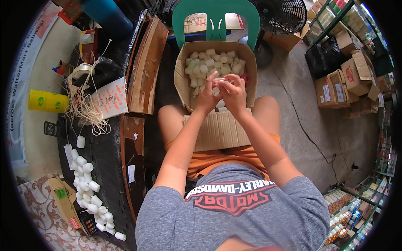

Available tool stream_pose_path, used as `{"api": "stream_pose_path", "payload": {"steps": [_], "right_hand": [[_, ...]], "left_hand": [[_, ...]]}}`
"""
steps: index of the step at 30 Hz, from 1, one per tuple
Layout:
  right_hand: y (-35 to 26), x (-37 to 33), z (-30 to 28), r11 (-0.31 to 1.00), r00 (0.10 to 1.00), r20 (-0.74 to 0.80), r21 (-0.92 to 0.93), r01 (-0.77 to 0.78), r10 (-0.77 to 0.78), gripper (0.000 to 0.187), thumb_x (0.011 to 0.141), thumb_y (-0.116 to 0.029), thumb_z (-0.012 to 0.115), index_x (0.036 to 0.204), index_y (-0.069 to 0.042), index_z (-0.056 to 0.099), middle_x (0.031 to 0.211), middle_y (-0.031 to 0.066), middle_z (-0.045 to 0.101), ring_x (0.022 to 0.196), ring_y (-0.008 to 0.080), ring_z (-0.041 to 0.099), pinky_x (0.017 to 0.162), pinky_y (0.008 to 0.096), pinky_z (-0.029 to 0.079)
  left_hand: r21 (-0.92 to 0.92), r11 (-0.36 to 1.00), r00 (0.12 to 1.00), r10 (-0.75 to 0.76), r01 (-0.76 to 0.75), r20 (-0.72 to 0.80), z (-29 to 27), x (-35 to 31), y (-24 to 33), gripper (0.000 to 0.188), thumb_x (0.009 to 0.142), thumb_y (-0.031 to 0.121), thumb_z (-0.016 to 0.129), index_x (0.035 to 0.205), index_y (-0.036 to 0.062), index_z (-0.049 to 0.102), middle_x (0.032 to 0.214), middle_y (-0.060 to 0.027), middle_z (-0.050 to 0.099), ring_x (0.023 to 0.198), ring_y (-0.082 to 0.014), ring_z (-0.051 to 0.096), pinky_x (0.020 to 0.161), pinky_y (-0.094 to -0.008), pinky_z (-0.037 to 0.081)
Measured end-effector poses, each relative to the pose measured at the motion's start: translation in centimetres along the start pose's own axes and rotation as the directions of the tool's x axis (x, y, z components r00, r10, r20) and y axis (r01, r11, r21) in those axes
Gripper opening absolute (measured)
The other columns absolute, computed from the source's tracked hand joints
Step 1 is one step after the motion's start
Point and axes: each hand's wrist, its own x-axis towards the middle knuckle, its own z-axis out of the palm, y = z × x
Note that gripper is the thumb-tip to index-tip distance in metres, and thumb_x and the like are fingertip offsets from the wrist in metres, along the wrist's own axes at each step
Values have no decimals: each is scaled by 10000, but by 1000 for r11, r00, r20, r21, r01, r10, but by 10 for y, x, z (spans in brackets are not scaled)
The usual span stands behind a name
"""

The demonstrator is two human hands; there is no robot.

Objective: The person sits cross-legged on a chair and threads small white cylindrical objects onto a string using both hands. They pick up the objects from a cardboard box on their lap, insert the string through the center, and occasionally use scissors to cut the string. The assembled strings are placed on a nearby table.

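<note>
Head view: two hands (208, 97) above one carton (181, 79).

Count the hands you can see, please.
2: the left hand and the right hand, close together above the cardboard box of whitish pieces. No others show.

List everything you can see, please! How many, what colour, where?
Open cardboard box: one, brown, at the knees.
Stubby solid cylinders: many, mostly off-white, in the box.
Plastic chair: one, green, behind the box.
Round fan: one, black, right of the chair.
Long table: one, black, left side.
Other stubby cylinders: many, white, on the table.
Tangled string: one bundle, cream, on the table.
Large cylinder: one, yellow, far left.
Cardboard cartons: several, brown, right floor.
Stocked shelves: several, green-framed, right edge.
Left hand: one, bare, over the box.
Right hand: one, bare, beside the left; anything pinched is unclear.
</note>
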Motion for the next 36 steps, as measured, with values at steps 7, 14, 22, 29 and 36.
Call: {"api": "stream_pose_path", "payload": {"steps": [7, 14, 22, 29, 36], "right_hand": [[-80, 43, -63, 562, 993, 63, 820, -106, 96, 95, 894, -60, 511, 973, -27, 554, 929, 100, 591, 738, 135, 611, 648, 260, 519], [-128, 52, -113, 438, 984, -140, 882, 174, -110, 132, 917, -109, 477, 995, -6, 502, 943, 128, 594, 796, 179, 629, 702, 303, 539], [-122, 53, -121, 613, 937, -350, 741, 274, 5, 148, 929, -121, 454, 995, 9, 485, 960, 117, 573, 849, 167, 608, 763, 293, 520], [-28, 48, -88, 899, 988, -53, -424, 106, -142, 362, 795, -54, 572, 1148, -98, 501, 1073, 126, 538, 929, 291, 567, 817, 350, 476], [21, -33, 9, 970, 899, 414, 121, -212, 145, 286, 809, -87, 575, 1094, -75, 549, 1039, 163, 578, 897, 325, 571, 737, 367, 474]], "left_hand": [[8, 990, 988, -140, 141, -66, -16, -19, -52, 292, 750, 157, 690, 996, 86, 550, 996, -83, 571, 884, -228, 568, 757, -313, 461], [-200, 943, 964, -262, 265, 43, -15, -28, -70, 274, 779, 195, 679, 999, 75, 568, 989, -65, 574, 878, -179, 559, 746, -283, 451], [-253, 941, 972, -202, 226, 116, -16, -38, -49, 145, 855, 173, 605, 904, 48, 660, 1096, -68, 544, 1005, -148, 517, 844, -269, 421], [-496, 815, 954, -273, 300, 127, -15, -42, -51, 185, 903, 208, 532, 899, 46, 624, 1011, -37, 583, 937, -125, 520, 813, -249, 405], [-407, 805, 899, -348, 431, 265, -15, -45, -54, 205, 910, 246, 523, 939, 53, 585, 879, 17, 589, 824, -73, 508, 768, -221, 396]]}}
